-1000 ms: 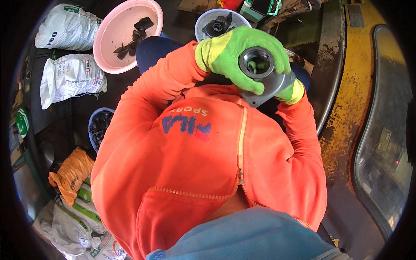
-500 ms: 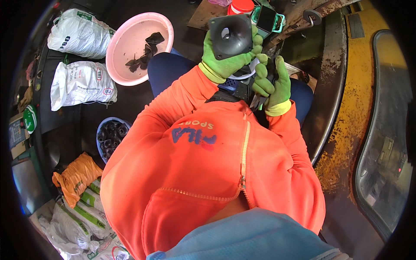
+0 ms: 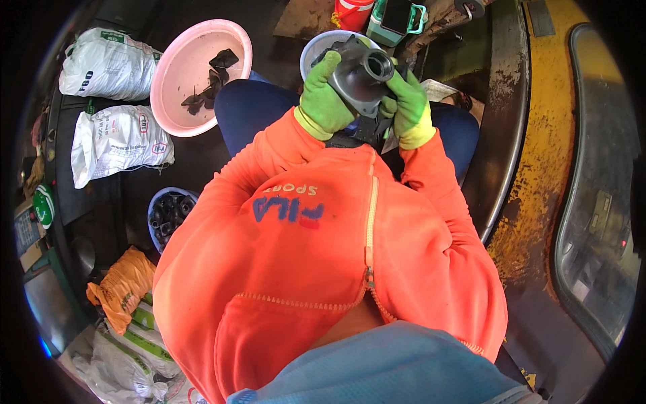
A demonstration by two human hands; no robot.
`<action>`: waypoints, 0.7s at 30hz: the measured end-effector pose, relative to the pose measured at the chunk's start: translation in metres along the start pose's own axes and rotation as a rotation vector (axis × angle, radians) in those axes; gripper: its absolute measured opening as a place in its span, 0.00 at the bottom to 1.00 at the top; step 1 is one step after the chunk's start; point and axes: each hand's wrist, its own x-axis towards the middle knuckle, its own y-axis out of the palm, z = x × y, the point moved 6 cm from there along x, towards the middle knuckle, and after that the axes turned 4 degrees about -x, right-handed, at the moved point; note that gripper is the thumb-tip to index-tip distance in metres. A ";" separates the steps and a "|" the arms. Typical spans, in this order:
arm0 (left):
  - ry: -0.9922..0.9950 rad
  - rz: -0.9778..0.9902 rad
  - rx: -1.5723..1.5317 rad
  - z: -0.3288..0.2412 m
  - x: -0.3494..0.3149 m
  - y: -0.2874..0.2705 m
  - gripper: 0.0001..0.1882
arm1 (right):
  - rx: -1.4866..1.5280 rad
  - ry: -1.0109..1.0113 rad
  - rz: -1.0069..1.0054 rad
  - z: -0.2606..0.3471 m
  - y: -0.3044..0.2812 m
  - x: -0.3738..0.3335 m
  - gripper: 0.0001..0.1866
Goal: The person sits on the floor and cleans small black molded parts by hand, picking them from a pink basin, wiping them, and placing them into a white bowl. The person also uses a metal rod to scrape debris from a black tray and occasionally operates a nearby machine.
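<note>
In front of my chest I hold a black moulded part (image 3: 352, 79) with a flat, cornered flange and a round, open neck. My left hand (image 3: 321, 101), in a green glove, is closed on its left side. The neck faces up and to the right. At the part's right edge is my gloved right hand (image 3: 412, 108), fingers bent round a slim dark thing that I cannot make out. Behind the part, a pale round basin (image 3: 311, 52) is partly hidden by the part and my hands.
Several dark pieces lie in a pink basin (image 3: 161, 91) on the left. A blue tub (image 3: 153, 232) holds black parts. White sacks (image 3: 111, 64) and an orange bag (image 3: 124, 283) line the left side. A red bucket (image 3: 351, 15) stands ahead; a rusty yellow machine (image 3: 531, 222) borders the right.
The black part has turned from its wide hollow side to its necked side and come slightly lower. My right hand has moved up and left, against the part. The pale basin shows more.
</note>
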 end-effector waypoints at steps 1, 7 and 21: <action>-0.020 -0.030 -0.067 0.000 0.000 -0.003 0.41 | -0.179 -0.168 -0.084 0.004 -0.003 0.004 0.22; -0.172 -0.201 -0.064 -0.016 -0.001 -0.021 0.36 | -0.612 -0.370 -0.113 0.019 -0.026 -0.003 0.17; -0.346 -0.128 0.005 -0.024 -0.009 0.004 0.24 | -1.309 -0.807 0.196 0.045 0.009 -0.020 0.16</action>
